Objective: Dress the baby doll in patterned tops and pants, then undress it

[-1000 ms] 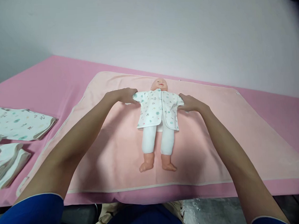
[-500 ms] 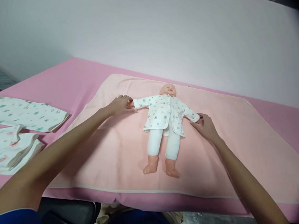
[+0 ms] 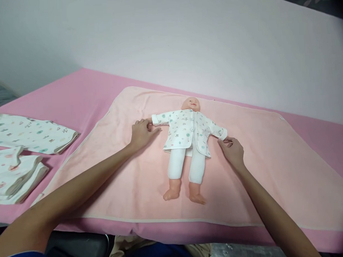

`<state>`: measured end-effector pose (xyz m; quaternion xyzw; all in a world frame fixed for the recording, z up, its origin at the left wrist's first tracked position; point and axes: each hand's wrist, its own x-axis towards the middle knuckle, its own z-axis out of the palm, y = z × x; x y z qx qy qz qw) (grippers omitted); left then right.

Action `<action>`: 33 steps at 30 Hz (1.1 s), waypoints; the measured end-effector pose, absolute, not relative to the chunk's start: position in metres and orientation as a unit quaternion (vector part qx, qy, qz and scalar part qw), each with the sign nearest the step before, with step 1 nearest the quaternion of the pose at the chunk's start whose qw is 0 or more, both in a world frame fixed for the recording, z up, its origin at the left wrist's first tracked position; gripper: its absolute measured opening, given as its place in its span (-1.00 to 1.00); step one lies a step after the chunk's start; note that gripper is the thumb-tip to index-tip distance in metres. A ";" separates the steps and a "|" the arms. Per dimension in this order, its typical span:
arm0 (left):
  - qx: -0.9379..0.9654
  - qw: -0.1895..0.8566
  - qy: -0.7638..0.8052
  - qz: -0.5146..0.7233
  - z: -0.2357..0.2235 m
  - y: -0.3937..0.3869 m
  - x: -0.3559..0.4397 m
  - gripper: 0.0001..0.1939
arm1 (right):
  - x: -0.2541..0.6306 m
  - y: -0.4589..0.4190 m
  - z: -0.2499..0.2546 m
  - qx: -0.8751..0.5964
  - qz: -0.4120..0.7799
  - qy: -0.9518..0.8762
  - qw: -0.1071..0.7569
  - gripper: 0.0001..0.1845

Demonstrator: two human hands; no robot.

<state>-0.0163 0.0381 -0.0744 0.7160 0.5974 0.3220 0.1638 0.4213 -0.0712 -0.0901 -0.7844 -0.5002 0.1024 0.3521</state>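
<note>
A baby doll (image 3: pixel 186 143) lies on its back on a peach blanket (image 3: pixel 134 183), dressed in a white printed jacket and white trousers, arms spread. My left hand (image 3: pixel 141 133) rests at the end of the doll's sleeve on the left, fingers curled around the doll's hand. My right hand (image 3: pixel 231 150) sits at the end of the other sleeve, fingertips pinched at the doll's hand.
The blanket covers a pink mattress (image 3: pixel 73 91) against a pale wall. Folded printed baby clothes (image 3: pixel 29 132) and a second folded pile (image 3: pixel 14 177) lie at the left edge. The floor shows below the mattress's near edge.
Both hands slid outward from the doll's shoulders to the sleeve ends, and the doll's arms now lie stretched out. My view shifted slightly left.
</note>
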 end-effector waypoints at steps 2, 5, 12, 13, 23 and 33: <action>0.682 0.244 0.599 0.341 -0.071 0.042 -0.011 -0.57 | 0.420 -0.066 -0.089 -0.785 0.138 -0.478 0.370 -0.39; 0.652 0.309 0.584 0.371 -0.065 0.052 -0.012 -0.64 | 0.425 -0.060 -0.086 -0.783 0.156 -0.457 0.393 -0.38; 0.682 0.279 0.595 0.322 -0.064 0.066 -0.046 -0.69 | 0.450 -0.064 -0.075 -0.778 0.173 -0.475 0.372 -0.42; 0.678 0.260 0.607 0.323 -0.062 0.065 -0.047 -0.71 | 0.450 -0.063 -0.072 -0.775 0.151 -0.485 0.376 -0.42; 0.861 0.198 0.328 0.334 -0.033 0.061 0.064 -0.46 | 0.318 -0.038 -0.033 -0.550 0.089 -0.750 0.357 -0.30; 0.895 0.220 0.258 0.289 -0.027 0.064 0.062 -0.36 | 0.293 -0.069 -0.028 -0.529 0.187 -0.745 0.360 -0.19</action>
